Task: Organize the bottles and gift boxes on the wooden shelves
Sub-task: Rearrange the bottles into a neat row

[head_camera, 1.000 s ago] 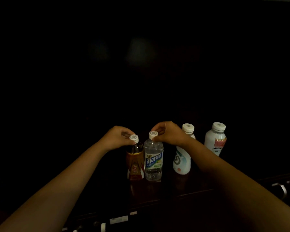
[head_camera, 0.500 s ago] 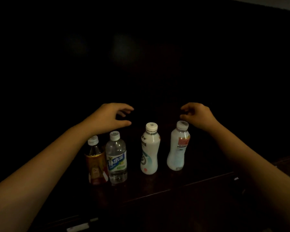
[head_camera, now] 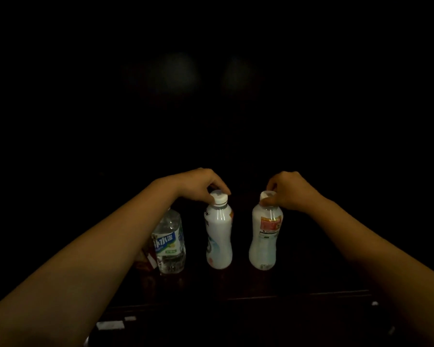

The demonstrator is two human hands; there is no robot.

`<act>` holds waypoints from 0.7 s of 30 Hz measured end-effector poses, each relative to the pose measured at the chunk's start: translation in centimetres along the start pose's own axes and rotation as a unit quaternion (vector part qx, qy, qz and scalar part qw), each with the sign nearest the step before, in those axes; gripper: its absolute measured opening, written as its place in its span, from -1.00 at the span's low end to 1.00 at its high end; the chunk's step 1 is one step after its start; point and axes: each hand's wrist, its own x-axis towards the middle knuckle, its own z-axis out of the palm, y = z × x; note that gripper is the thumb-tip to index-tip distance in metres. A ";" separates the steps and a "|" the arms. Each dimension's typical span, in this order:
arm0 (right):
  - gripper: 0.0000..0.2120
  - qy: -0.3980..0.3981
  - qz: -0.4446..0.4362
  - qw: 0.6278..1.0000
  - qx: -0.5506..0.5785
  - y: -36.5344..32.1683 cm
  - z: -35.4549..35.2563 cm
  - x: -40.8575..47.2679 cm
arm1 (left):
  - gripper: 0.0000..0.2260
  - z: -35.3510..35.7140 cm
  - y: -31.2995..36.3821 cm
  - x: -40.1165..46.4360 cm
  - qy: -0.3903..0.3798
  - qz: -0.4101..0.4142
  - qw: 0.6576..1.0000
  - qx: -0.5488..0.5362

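Observation:
Several bottles stand upright in a row on a dark wooden shelf (head_camera: pixel 298 294). My left hand (head_camera: pixel 201 184) pinches the white cap of a curvy white bottle (head_camera: pixel 219 236). My right hand (head_camera: pixel 290 190) grips the cap of a white bottle with a red label (head_camera: pixel 264 239). Left of these stands a clear water bottle with a blue label (head_camera: pixel 169 244). A brown tea bottle (head_camera: pixel 144 261) is mostly hidden behind my left forearm. No gift boxes show.
The scene is very dark. The shelf's front edge (head_camera: pixel 236 299) runs below the bottles. Small pale tags (head_camera: pixel 110 324) glint on the lower shelf front at the left. Behind the bottles is black space with two faint blurry reflections.
Both hands dropped from open, hovering poses onto the caps of the two white bottles. A second ago they held the caps of the tea and water bottles.

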 end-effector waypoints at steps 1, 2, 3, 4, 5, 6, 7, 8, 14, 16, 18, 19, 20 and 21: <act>-0.68 -0.002 -0.005 1.000 0.011 0.1 0.1 0.1 | -0.62 0.0 -0.1 0.2 0.004 -0.003 1.000 -0.011; -0.69 -0.004 -0.012 1.000 0.026 0.3 0.1 0.2 | -0.63 0.0 -0.2 0.3 0.007 -0.005 1.000 -0.022; -0.70 -0.005 -0.022 0.999 0.042 0.5 0.0 0.2 | -0.63 -0.1 -0.3 0.4 0.009 -0.004 0.999 -0.030; -0.71 -0.009 -0.033 0.998 0.058 0.6 -0.1 0.2 | -0.64 -0.1 -0.4 0.5 0.009 -0.004 0.999 -0.038; -0.72 -0.017 -0.044 0.996 0.078 0.6 -0.1 0.2 | -0.64 0.0 -0.6 0.5 0.009 -0.004 0.999 -0.046; -0.73 -0.028 -0.051 0.993 0.101 0.6 -0.1 0.2 | -0.64 0.0 -0.7 0.4 0.009 -0.006 0.999 -0.051; -0.73 -0.041 -0.055 0.990 0.124 0.4 0.0 0.3 | -0.64 0.2 -0.8 0.4 0.011 -0.010 0.998 -0.056; -0.72 -0.053 -0.055 0.986 0.145 0.3 0.0 0.4 | -0.66 0.3 -1.0 0.4 0.017 -0.015 0.998 -0.057; -0.59 -0.079 -0.041 0.977 0.192 0.2 0.4 1.1 | -0.72 0.6 -2.4 0.3 0.072 -0.066 0.995 0.015; -0.46 -0.026 -0.016 0.988 0.148 -0.2 0.8 1.1 | -0.71 0.4 -2.9 0.3 0.074 -0.075 0.994 0.003; -0.40 0.032 0.010 0.995 0.093 -0.8 1.4 1.0 | -0.65 0.2 -3.1 0.2 0.057 -0.065 0.996 -0.024; -0.41 0.041 0.017 0.995 0.086 -1.0 1.7 1.0 | -0.59 0.0 -3.1 0.2 0.039 -0.059 0.997 -0.038; -0.42 0.040 0.019 0.994 0.095 -1.1 2.0 0.9 | -0.55 -0.1 -3.1 0.1 0.020 -0.051 0.997 -0.053; -0.43 0.035 0.016 0.993 0.112 -1.0 2.2 0.9 | -0.54 -0.3 -3.3 0.1 0.006 -0.041 0.997 -0.070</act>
